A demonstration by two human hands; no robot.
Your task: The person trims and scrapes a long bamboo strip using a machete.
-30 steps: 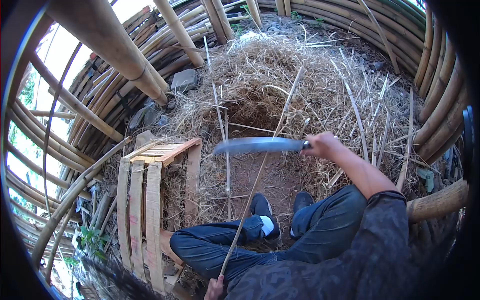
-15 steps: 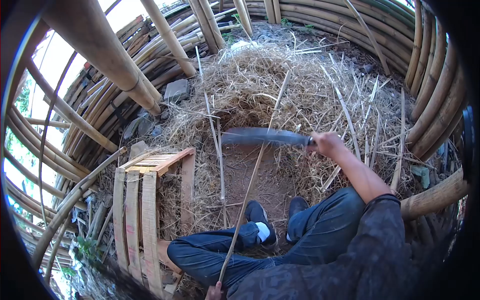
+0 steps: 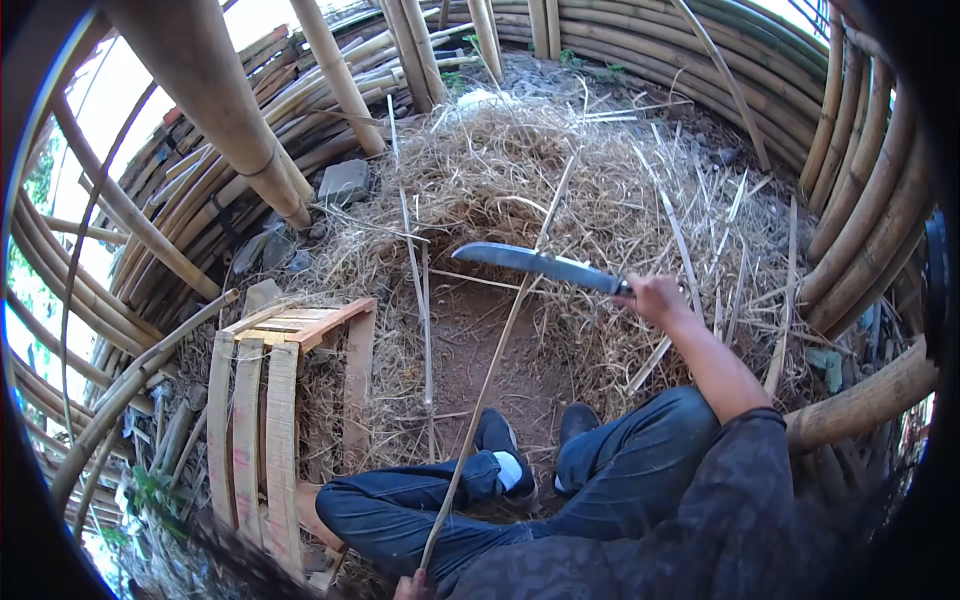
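Note:
My right hand [image 3: 660, 300] is wrapped round the handle of a machete [image 3: 540, 264], whose broad blade points left and lies against or just over a bamboo strip [image 3: 492, 385]. At the bottom edge, my left hand [image 3: 412, 587] grips the near end of that strip, only its fingers showing. The strip runs up and away between my legs and over the shavings, its far end near the top of the pile. Whether the blade's edge touches the strip, I cannot tell.
A large heap of curly bamboo shavings [image 3: 520, 150] lies ahead, with loose strips [image 3: 675, 225] across it. A wooden crate [image 3: 281, 440] stands to the left. Thick bamboo poles [image 3: 215, 110] rise at the left, and stacked bamboo [image 3: 680, 75] curves behind. A grey block [image 3: 345, 182] sits near the poles.
The machete, blurred before, now shows sharply with its tip a little higher. A thin pale sliver now lies across the bare soil under the blade. The whole view has shifted slightly.

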